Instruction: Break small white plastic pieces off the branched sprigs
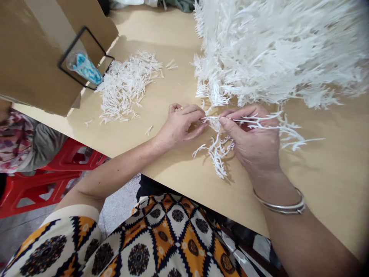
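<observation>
My left hand (180,125) rests on the tan table (178,169), fingers curled and pinching the end of a white plastic sprig (211,120). My right hand (253,140) is closed on a bunch of white plastic sprigs (276,129) that stick out to the right, its fingertips meeting the left hand's. More loose white sprigs (217,156) lie under and just in front of both hands. A large fluffy heap of the same white sprigs (273,50) fills the table's far right, right behind my hands.
A flatter pile of small white pieces (125,84) lies at the far left of the table. A brown cardboard box (34,57) with a black wire frame and a clear cup (82,65) stands beside it. Red plastic stools (43,177) and another person's sleeve (17,142) are at left.
</observation>
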{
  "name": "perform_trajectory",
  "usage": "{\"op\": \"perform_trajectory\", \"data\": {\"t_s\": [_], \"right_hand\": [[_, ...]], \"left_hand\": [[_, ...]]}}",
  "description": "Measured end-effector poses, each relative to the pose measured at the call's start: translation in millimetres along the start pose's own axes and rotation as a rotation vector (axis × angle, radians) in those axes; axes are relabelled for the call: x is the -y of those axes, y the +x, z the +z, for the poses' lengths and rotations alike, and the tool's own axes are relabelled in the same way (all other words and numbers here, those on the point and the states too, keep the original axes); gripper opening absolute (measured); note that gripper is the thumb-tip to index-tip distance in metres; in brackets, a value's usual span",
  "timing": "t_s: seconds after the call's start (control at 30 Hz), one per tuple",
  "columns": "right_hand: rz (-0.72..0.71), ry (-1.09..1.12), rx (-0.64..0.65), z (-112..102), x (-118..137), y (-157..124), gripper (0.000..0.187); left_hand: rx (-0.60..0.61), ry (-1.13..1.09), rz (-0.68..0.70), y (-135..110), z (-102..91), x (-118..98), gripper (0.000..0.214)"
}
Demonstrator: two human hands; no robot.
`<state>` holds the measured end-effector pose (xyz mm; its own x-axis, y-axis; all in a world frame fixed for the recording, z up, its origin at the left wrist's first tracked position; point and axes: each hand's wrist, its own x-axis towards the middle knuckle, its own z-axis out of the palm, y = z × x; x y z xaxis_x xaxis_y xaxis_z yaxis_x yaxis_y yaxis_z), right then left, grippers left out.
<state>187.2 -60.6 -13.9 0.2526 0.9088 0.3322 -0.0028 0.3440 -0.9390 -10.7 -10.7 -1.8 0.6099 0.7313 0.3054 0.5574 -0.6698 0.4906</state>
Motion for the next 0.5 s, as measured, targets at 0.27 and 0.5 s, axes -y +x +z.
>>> {"op": "perform_trajectory", "data": {"t_s": [0.27,0.5], "right_hand": [[0.007,0.035,-0.102,-1.6,2.0,6.1,0.024],[-0.04,-0.166,0.049,2.5,12.0,-1.8,0.02]], "left_hand": [[-0.164,-0.132,-0.13,-1.4,-2.9,3.3,0.036],[-0.173,0.116,0.01,-4.6,-13.2,-5.4,0.035]]}}
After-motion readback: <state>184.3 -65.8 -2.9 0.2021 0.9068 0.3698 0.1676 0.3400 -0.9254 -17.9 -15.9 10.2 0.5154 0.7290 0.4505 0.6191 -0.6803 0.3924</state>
